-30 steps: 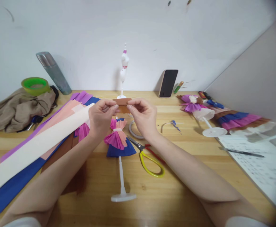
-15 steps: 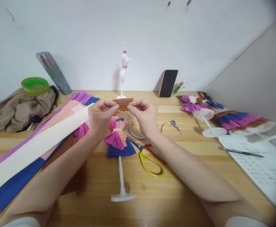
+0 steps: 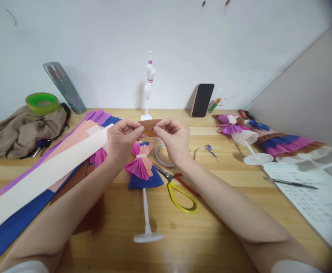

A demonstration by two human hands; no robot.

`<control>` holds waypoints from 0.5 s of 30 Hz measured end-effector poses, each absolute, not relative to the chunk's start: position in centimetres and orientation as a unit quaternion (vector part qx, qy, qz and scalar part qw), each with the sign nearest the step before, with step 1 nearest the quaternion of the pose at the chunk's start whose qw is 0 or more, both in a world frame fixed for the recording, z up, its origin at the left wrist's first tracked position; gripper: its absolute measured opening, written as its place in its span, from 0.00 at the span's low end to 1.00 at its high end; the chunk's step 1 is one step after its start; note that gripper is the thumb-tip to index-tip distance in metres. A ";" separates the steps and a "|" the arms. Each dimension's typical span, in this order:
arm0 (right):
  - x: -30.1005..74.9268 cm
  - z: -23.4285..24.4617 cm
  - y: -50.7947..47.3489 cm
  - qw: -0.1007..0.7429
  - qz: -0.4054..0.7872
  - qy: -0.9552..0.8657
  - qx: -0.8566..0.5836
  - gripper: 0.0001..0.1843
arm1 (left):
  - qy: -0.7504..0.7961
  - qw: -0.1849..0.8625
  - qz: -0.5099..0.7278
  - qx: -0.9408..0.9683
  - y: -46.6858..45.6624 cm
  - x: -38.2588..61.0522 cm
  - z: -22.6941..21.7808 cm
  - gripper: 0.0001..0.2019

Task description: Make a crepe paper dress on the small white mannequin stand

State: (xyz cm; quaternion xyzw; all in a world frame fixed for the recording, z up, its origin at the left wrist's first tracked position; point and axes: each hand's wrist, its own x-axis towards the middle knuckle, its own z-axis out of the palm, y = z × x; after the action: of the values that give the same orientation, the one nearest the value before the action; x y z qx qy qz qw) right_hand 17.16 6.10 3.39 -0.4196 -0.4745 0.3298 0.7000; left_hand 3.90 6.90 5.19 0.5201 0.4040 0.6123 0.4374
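Note:
My left hand point(image 3: 123, 139) and my right hand point(image 3: 172, 139) both pinch a small folded brown paper strip point(image 3: 149, 127), held up between them above the wooden desk point(image 3: 222, 197). Fingers of both hands are closed on its ends. Just below it lies a small mannequin stand wearing a paper dress point(image 3: 142, 168) of pink, magenta and blue pleats, its white base point(image 3: 148, 237) toward me.
Long crepe paper sheets point(image 3: 40, 178) lie at left. Yellow-handled scissors point(image 3: 178, 187) and a tape ring point(image 3: 161, 154) sit by my right wrist. A bare mannequin point(image 3: 149, 85), phone point(image 3: 202, 100), flask point(image 3: 64, 87), cloth with tape roll point(image 3: 42, 103), finished paper dresses point(image 3: 268, 140) and a printed sheet point(image 3: 310, 197) are around.
My fingers have shifted slightly on the brown strip, which now sits a little flatter and more to the right. Everything else has stayed where it was.

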 end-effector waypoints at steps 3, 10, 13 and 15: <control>17.2 3.3 6.1 0.706 0.333 -0.476 -0.405 0.05 | 0.396 0.440 0.615 0.521 7.0 3.8 5.0 0.07; 17.3 2.7 6.2 0.701 0.323 -0.504 -0.389 0.04 | 0.401 0.416 0.613 0.540 7.1 3.8 5.0 0.06; 17.3 2.3 6.4 0.699 0.306 -0.513 -0.393 0.07 | 0.400 0.406 0.618 0.542 7.1 3.7 5.0 0.08; 17.3 2.1 6.5 0.701 0.291 -0.520 -0.392 0.08 | 0.401 0.394 0.620 0.547 7.2 3.6 4.9 0.08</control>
State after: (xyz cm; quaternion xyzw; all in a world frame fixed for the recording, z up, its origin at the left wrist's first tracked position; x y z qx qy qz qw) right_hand 17.29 6.51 2.11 -0.3923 -0.5203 0.2908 0.7006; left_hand 3.58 7.23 4.90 0.5467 0.4009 0.6204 0.3944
